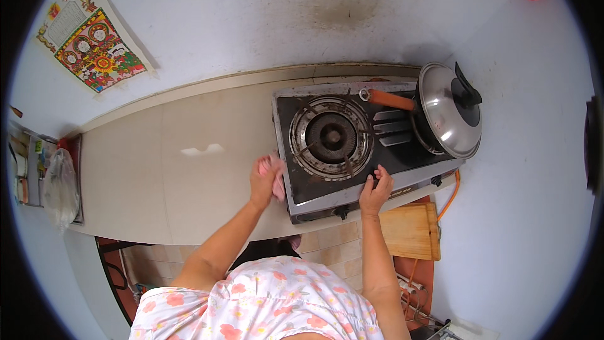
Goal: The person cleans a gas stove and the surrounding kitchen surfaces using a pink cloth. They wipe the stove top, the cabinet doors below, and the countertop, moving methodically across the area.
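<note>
My left hand [262, 184] grips a pink cloth [277, 180] at the left edge of a two-burner gas stove [311, 193]. Over the stove's front rim, my right hand [377, 190] has its fingers slightly curled and apart, with nothing seen in it. The left burner [333, 137] is bare, with its round drip ring and pot supports showing stains. On the right burner stands a pan with an orange handle [389, 99] pointing left. A domed metal lid [443, 108] with a black knob covers the pan and looks tilted.
A pale countertop [212, 189] runs left of the stove. At its far left are a clear plastic bag [61, 189] and a shelf of small items. Wooden cutting boards [410, 231] stand below the counter at right, near an orange hose [450, 198]. Walls border the back and right.
</note>
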The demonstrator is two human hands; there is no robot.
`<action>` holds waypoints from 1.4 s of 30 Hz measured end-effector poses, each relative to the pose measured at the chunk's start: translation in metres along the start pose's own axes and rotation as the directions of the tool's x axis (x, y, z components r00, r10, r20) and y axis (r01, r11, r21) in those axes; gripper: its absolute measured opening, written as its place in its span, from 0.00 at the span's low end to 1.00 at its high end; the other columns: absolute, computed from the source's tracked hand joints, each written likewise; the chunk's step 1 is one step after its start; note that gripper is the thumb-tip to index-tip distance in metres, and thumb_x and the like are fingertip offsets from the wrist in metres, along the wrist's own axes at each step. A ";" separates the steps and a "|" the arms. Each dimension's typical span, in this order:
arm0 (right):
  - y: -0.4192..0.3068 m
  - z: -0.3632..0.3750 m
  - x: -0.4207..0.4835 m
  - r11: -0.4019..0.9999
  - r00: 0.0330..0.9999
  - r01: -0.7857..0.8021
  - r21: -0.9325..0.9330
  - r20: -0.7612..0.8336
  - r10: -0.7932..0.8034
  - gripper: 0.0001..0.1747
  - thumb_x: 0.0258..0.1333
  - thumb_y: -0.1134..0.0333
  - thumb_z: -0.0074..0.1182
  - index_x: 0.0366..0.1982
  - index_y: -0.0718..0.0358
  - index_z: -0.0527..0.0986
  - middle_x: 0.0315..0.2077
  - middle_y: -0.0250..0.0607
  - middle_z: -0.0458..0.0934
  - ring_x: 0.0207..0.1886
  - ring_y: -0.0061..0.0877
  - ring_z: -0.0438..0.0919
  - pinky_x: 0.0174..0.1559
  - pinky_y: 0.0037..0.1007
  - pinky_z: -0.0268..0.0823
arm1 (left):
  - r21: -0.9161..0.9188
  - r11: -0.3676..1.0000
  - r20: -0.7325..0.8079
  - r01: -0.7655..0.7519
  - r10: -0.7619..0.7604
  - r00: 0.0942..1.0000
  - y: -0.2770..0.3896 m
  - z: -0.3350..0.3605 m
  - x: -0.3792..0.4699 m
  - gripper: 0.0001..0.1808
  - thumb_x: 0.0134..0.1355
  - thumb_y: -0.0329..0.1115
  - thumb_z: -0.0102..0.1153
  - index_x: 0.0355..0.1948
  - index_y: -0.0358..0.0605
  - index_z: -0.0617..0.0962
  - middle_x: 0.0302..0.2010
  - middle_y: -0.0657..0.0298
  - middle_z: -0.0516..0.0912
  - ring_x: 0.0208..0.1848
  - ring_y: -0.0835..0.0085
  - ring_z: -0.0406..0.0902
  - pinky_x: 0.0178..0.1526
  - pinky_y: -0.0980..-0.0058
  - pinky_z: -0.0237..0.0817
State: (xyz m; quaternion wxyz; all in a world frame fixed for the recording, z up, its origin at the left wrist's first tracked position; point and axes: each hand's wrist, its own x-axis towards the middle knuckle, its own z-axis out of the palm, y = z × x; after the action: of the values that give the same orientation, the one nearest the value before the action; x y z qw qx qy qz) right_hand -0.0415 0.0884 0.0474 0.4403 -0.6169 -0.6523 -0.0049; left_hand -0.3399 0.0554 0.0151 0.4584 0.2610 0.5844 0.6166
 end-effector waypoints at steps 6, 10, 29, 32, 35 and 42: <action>-0.003 0.003 -0.001 1.000 1.000 0.011 -0.010 0.016 -0.011 0.22 0.51 0.75 0.56 0.51 0.67 0.74 0.37 0.44 0.78 0.41 0.39 0.73 0.48 0.40 0.64 | 0.256 0.949 -0.196 -0.182 0.235 0.952 0.066 0.040 0.117 0.29 0.54 0.39 0.71 0.51 0.31 0.75 0.48 0.50 0.81 0.49 0.66 0.78 0.53 0.69 0.69; -0.004 0.004 0.001 1.000 1.000 0.010 -0.020 0.004 -0.010 0.22 0.52 0.74 0.56 0.51 0.67 0.74 0.37 0.44 0.78 0.41 0.39 0.73 0.48 0.40 0.64 | 0.403 0.895 -0.110 -0.194 0.257 0.960 0.051 0.041 0.117 0.36 0.51 0.42 0.73 0.55 0.29 0.73 0.49 0.46 0.81 0.51 0.60 0.79 0.54 0.67 0.69; -0.003 0.003 0.003 0.998 0.998 0.055 -0.041 0.007 -0.055 0.21 0.51 0.76 0.55 0.50 0.67 0.75 0.40 0.45 0.78 0.43 0.39 0.73 0.49 0.39 0.64 | 0.562 0.794 -0.121 -0.234 0.358 0.926 0.045 0.045 0.075 0.29 0.56 0.36 0.66 0.56 0.33 0.73 0.53 0.41 0.76 0.55 0.44 0.73 0.60 0.58 0.63; 0.001 0.003 0.002 0.998 0.999 0.052 -0.035 -0.004 -0.052 0.22 0.50 0.74 0.56 0.50 0.65 0.74 0.40 0.44 0.78 0.44 0.41 0.74 0.49 0.42 0.63 | 0.610 0.699 -0.039 -0.374 0.498 0.866 0.032 0.047 0.024 0.28 0.56 0.33 0.66 0.56 0.35 0.73 0.53 0.44 0.75 0.58 0.45 0.70 0.61 0.57 0.62; 0.000 0.003 0.002 0.999 0.999 0.046 -0.018 -0.005 -0.046 0.22 0.50 0.74 0.57 0.50 0.64 0.74 0.40 0.43 0.78 0.44 0.41 0.74 0.49 0.42 0.64 | 0.597 0.643 0.145 -0.479 0.501 0.853 0.016 0.020 -0.056 0.28 0.52 0.30 0.68 0.55 0.40 0.73 0.55 0.47 0.74 0.60 0.47 0.69 0.62 0.56 0.61; 0.002 -0.008 0.002 0.977 0.997 -0.072 0.202 0.042 0.065 0.21 0.54 0.72 0.57 0.51 0.66 0.74 0.43 0.44 0.78 0.47 0.40 0.75 0.53 0.40 0.64 | 0.614 0.122 0.653 -0.780 0.476 0.589 0.060 0.028 -0.096 0.24 0.46 0.30 0.66 0.47 0.45 0.78 0.51 0.58 0.77 0.55 0.55 0.73 0.54 0.57 0.63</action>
State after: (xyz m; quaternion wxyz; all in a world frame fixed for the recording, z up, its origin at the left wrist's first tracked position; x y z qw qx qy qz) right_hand -0.0354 0.0864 0.0525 0.4895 -0.5908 -0.6353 0.0879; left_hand -0.2892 -0.0083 0.0982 0.0283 0.7660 0.5602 0.3140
